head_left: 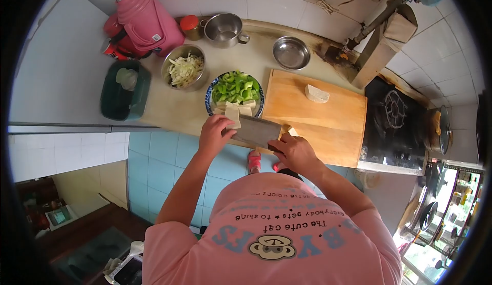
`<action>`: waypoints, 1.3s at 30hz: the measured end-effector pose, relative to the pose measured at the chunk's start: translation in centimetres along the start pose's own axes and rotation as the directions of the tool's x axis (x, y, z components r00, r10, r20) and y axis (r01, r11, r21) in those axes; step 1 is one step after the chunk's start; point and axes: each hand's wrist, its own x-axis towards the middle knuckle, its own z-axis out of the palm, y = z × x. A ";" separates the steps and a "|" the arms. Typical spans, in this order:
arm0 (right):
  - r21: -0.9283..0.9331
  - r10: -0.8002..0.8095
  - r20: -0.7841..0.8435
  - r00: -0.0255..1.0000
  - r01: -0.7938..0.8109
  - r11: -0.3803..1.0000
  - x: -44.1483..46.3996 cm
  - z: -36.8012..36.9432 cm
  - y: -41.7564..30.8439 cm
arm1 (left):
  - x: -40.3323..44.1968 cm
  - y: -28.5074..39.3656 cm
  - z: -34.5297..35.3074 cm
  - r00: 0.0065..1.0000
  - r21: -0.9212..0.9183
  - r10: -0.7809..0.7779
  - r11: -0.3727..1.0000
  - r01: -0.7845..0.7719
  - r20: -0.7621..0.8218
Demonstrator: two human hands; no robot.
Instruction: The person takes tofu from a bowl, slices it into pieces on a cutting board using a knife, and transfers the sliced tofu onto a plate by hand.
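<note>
My right hand (293, 150) grips a cleaver (253, 131) by its handle, the wide blade pointing left over the counter's front edge. At the blade's far end, my left hand (218, 134) has its fingers closed against pale tofu slices (232, 115). These slices are at the near rim of a blue-patterned plate (208, 100). Chopped green peppers (237, 87) fill the rest of that plate. A rounded white piece of tofu (316, 94) lies on the wooden cutting board (328, 126). Close to my right hand is another small pale piece (292, 130) on the board's near-left part.
Left of the plate stand a metal bowl of shredded white vegetable (185, 70) and a green plastic basin (124, 94). Behind are a steel pot (224, 29), a shallow metal bowl (291, 53) and a pink thermos (148, 21). A gas stove (393, 126) adjoins the board's right side.
</note>
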 end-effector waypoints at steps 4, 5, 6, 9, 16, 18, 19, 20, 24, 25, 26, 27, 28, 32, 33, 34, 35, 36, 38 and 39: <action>-0.066 -0.063 0.028 0.998 0.065 0.996 1.5 0.9 -0.4 | -0.2 -1.3 -0.1 0.998 0.083 0.001 0.997 0.004 -0.057; -0.065 -0.067 0.028 0.997 0.068 0.996 1.9 1.2 -0.5 | -0.3 -1.6 -0.1 0.998 0.085 0.000 0.996 0.005 -0.060; -0.099 -0.074 0.039 0.996 0.078 0.992 2.3 1.5 -0.6 | -0.4 -1.9 -0.1 0.997 0.090 -0.029 0.995 0.035 -0.069; -0.177 -0.104 0.054 0.993 0.112 0.978 3.3 2.2 -0.5 | -0.5 -2.8 0.1 0.992 0.082 -0.083 0.992 0.091 -0.094; -0.274 -0.111 0.130 0.985 0.143 0.951 4.2 1.9 -0.4 | 0.5 -3.8 0.7 0.970 0.023 -0.200 0.979 0.205 -0.136; -0.263 -0.112 0.130 0.985 0.143 0.954 4.1 1.6 -0.5 | 0.7 -4.9 1.1 0.969 0.021 -0.191 0.980 0.197 -0.157; -0.252 -0.112 0.129 0.985 0.142 0.957 4.0 1.4 -0.6 | 0.8 -5.5 1.5 0.967 0.019 -0.182 0.982 0.188 -0.179; -0.253 -0.113 0.129 0.985 0.143 0.957 3.8 1.1 -0.6 | 0.8 -6.1 1.8 0.967 0.019 -0.182 0.982 0.188 -0.180; -0.276 -0.112 0.106 0.988 0.137 0.951 1.7 -0.1 -0.4 | 0.8 -7.4 2.6 0.944 -0.051 -0.295 0.956 0.290 -0.149; -0.280 -0.074 0.117 0.990 0.104 0.954 0.8 -0.4 -0.3 | 0.8 -7.7 2.8 0.926 -0.090 -0.348 0.937 0.338 -0.143; -0.279 -0.074 0.117 0.990 0.105 0.955 0.0 -0.9 -0.3 | 0.7 -7.9 3.1 0.926 -0.089 -0.348 0.937 0.339 -0.143; -0.245 -0.053 0.077 0.996 0.071 0.967 -0.9 -1.8 -0.4 | 0.5 -8.0 3.3 0.919 -0.089 -0.360 0.933 0.350 -0.160; -0.209 -0.031 0.039 0.999 0.038 0.977 -1.8 -2.7 -0.7 | 0.4 -7.9 3.4 0.912 -0.089 -0.371 0.928 0.361 -0.176; -0.118 0.106 -0.110 0.988 -0.119 0.986 -6.0 -4.6 -0.5 | 0.1 -7.3 3.4 0.915 -0.098 -0.356 0.934 0.343 -0.190; -0.082 0.161 -0.141 0.977 -0.174 0.981 -6.8 -5.0 -0.7 | -0.1 -7.2 3.3 0.921 -0.065 -0.331 0.944 0.324 -0.204; -0.080 0.165 -0.143 0.976 -0.177 0.981 -7.7 -5.1 -0.5 | -0.2 -6.9 3.1 0.928 -0.031 -0.304 0.952 0.304 -0.216; -0.019 0.237 -0.188 0.953 -0.245 0.969 -8.6 -5.2 -0.4 | -0.3 -6.9 3.2 0.930 -0.029 -0.301 0.953 0.301 -0.212; 0.046 0.310 -0.228 0.923 -0.308 0.950 -9.4 -5.3 -0.2 | -0.4 -7.2 3.5 0.912 -0.086 -0.357 0.934 0.346 -0.203; 0.128 0.376 -0.236 0.896 -0.355 0.926 -10.8 -5.2 0.2 | -0.9 -7.8 4.2 0.895 -0.139 -0.408 0.912 0.387 -0.182; 0.184 0.427 -0.253 0.868 -0.390 0.902 -11.2 -5.1 0.5 | -0.9 -7.7 4.4 0.894 -0.162 -0.415 0.906 0.390 -0.169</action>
